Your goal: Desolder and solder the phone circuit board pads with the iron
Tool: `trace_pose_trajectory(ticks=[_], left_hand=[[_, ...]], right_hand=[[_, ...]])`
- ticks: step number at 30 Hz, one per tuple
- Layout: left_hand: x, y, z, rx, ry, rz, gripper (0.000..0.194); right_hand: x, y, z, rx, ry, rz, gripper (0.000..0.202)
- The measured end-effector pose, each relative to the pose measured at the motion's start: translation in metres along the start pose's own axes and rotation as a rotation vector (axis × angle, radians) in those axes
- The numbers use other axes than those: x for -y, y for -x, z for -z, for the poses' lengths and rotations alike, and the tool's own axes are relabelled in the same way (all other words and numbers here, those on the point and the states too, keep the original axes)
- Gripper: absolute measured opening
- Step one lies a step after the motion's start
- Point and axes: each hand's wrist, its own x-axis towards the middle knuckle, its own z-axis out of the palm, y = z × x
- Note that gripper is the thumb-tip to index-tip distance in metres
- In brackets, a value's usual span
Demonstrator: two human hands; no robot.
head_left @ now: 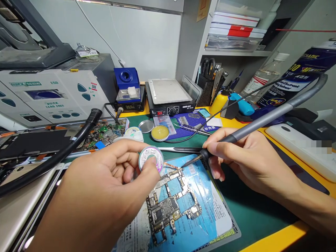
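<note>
My left hand (112, 185) pinches a small round spool of desoldering braid (149, 154) between thumb and fingers. A short copper strip of braid (172, 166) runs out of the spool to the right, reaching the upper edge of a phone circuit board (164, 206). In my right hand (236, 157) is a soldering iron (194, 159), held like a pen. Its tip meets or nearly meets the end of the braid; I cannot tell which. The board lies on a blue and white sheet (215, 206), its lower left part hidden behind my left hand.
An open tin of yellow paste (160, 133) and a black-handled brush (181, 149) lie behind the board. A hot-air station (52, 94) with a thick black hose (81, 134) stands left. A heating plate (170, 92) is at the back. The iron's cable (236, 101) crosses the right side.
</note>
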Motion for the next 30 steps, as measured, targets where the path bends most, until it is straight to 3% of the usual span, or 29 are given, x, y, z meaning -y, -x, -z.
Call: trace_pose_trajectory(ticks=[14,30], left_hand=[[0.0019,-0.0029,-0.0023,0.028,0.108,-0.023,0.021],[0.0017,-0.001,-0.0018,0.021,0.014,-0.02,0.024]], right_hand=[[-0.001,-0.0007,0.001,0.005,-0.001,0.013,0.01],[-0.0005,-0.0022,0.0009,0.015,-0.003,0.002,0.013]])
